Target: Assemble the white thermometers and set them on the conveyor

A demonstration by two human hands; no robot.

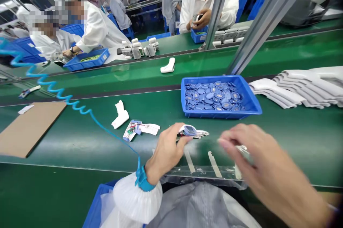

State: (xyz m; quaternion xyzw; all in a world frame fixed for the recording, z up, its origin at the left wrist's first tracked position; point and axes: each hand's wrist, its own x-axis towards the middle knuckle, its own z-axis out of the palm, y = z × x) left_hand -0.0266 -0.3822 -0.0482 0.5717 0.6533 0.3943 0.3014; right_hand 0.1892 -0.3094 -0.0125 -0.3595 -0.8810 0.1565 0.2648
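My left hand (167, 147) pinches a white half shell with a blue button pad (191, 131) just above the green belt (80, 138). A blue wrist strap with a coiled blue cord (53, 89) circles that wrist. My right hand (257, 160), blurred by motion, hovers to the right with its fingers curled around a small pale piece that I cannot make out. Strips of tape (214, 163) stick to the belt edge between my hands. A blue tray (252, 105) holds several blue button pads (214, 96).
On the belt lie an open shell with a circuit board (139, 128), a white shell half (120, 115) and a cardboard sheet (29, 128). Stacked white shells (294, 87) sit at the right. A blue bin with a plastic bag (193, 203) is below. People in white coats work across the far belt.
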